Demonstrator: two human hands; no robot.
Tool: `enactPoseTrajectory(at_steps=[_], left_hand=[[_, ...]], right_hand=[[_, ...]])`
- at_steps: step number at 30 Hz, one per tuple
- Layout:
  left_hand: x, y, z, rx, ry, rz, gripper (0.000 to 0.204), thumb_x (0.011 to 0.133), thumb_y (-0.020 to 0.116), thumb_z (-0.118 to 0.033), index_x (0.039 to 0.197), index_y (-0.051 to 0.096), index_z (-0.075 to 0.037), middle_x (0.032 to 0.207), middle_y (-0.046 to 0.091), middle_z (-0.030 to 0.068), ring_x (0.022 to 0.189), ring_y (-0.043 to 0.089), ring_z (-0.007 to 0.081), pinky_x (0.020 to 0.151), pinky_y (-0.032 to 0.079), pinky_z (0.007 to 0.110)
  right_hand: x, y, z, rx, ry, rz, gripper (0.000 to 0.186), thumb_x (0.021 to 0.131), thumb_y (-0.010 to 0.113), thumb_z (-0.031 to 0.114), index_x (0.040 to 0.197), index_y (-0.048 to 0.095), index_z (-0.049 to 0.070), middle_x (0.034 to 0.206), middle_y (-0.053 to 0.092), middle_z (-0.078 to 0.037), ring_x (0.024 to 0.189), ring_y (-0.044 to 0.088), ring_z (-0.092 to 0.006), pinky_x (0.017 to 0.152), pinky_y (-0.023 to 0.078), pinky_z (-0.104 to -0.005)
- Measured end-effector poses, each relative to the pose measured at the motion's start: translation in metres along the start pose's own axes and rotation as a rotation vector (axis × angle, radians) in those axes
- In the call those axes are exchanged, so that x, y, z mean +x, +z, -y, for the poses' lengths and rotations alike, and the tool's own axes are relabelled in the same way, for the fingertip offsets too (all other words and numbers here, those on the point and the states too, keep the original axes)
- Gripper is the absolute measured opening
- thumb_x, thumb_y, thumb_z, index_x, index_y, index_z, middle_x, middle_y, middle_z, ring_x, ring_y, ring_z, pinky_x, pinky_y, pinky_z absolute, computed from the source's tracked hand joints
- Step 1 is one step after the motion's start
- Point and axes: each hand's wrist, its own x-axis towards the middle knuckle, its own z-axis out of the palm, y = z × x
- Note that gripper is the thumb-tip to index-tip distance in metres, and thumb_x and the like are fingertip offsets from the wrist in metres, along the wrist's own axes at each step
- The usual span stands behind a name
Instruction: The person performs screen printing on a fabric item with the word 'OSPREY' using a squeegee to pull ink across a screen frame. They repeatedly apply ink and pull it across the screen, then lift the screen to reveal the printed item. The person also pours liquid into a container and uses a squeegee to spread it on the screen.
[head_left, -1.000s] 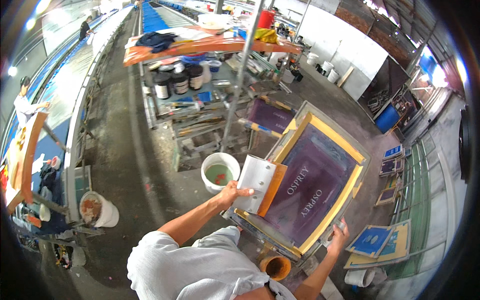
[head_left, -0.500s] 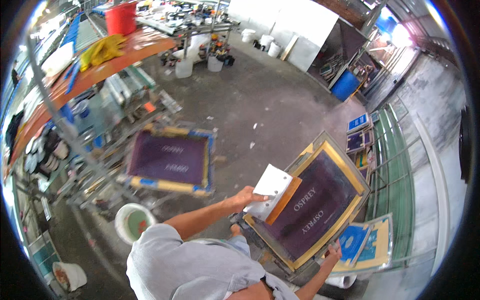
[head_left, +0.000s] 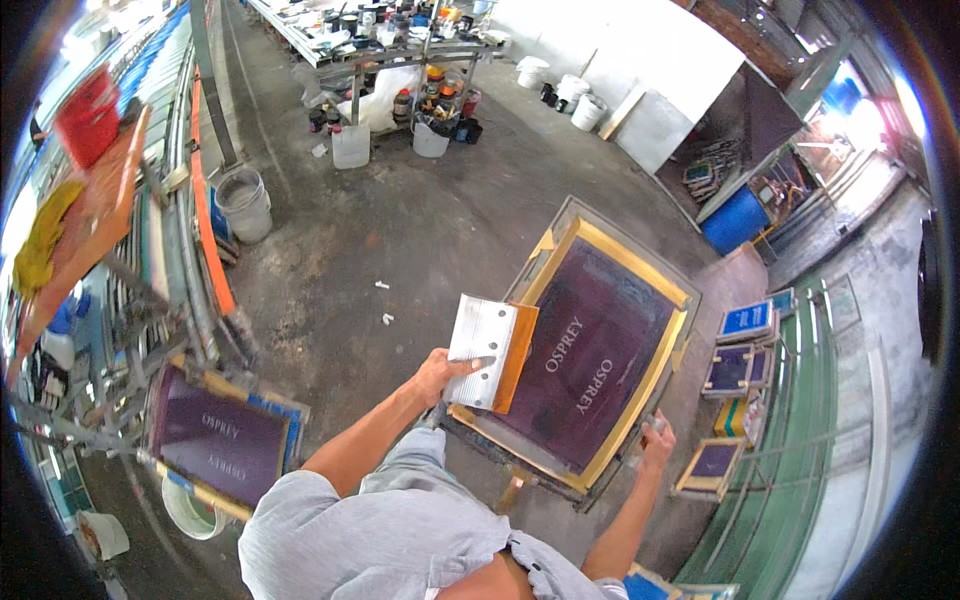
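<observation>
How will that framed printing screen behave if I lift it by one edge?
The screen frame looks rigid, so it should probably lift as one flat piece. The dark mesh seems thin, likely easy to puncture. The right hand grips one corner, left hand holds the squeegee; expect swing.

A screen-printing workshop: framed screens [head_left: 590,360] on a concrete floor [head_left: 400,230], with ink pots [head_left: 430,105] on shelves beyond them.

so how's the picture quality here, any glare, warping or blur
Head view: strong fisheye warp, so the green rails bow near the dark rim; daylight blows out white at the upper right and far left edge; the framed screen, the squeegee and the left hand are sharp, without noticeable motion blur.
</observation>
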Motion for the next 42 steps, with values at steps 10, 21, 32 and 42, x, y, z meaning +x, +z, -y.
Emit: enactPoseTrajectory(at_steps=[10, 21, 32, 42], left_hand=[[0.303, 0.013, -0.165, 0.027, -0.014, -0.146, 0.046, 0.087, 0.081, -0.016, 0.126, 0.067, 0.004, 0.113, 0.074, 0.0135, 0.096, 0.074, 0.0241, 0.082, 0.061, 0.042], [0.656, -0.075, -0.285, -0.084, 0.192, -0.383, 0.046, 0.087, 0.080, -0.020, 0.123, 0.066, 0.004, 0.111, 0.073, 0.0152, 0.097, 0.074, 0.0280, 0.085, 0.061, 0.048], [0.835, -0.197, -0.377, -0.400, 0.493, -0.826, 0.054, 0.091, 0.077, -0.023, 0.131, 0.057, 0.007, 0.119, 0.070, 0.0165, 0.104, 0.071, 0.0300, 0.092, 0.058, 0.047], [1.035, -0.219, -0.481, -0.609, 0.650, -1.143, 0.058, 0.089, 0.080, -0.022, 0.133, 0.056, 0.008, 0.122, 0.069, 0.0155, 0.109, 0.069, 0.0323, 0.097, 0.056, 0.050]], right_hand=[[0.326, 0.161, 0.031, 0.008, -0.021, 0.016, 0.049, 0.084, 0.071, 0.001, 0.133, 0.066, 0.002, 0.074, 0.055, 0.004, 0.055, 0.047, -0.0075, 0.050, 0.038, -0.0261], [0.748, 0.475, 0.117, -0.039, -0.041, 0.356, 0.050, 0.081, 0.071, 0.003, 0.131, 0.067, 0.000, 0.079, 0.061, 0.002, 0.063, 0.054, -0.0069, 0.055, 0.042, -0.0260], [1.011, 0.951, 0.190, -0.405, -0.375, 0.902, 0.019, 0.077, 0.075, 0.007, 0.093, 0.072, -0.001, 0.083, 0.071, -0.005, 0.077, 0.064, -0.0155, 0.073, 0.050, -0.0347], [1.184, 1.274, 0.245, -0.520, -0.549, 1.266, 0.026, 0.073, 0.081, 0.012, 0.094, 0.073, -0.001, 0.085, 0.074, -0.016, 0.080, 0.069, -0.0258, 0.074, 0.052, -0.0402]])
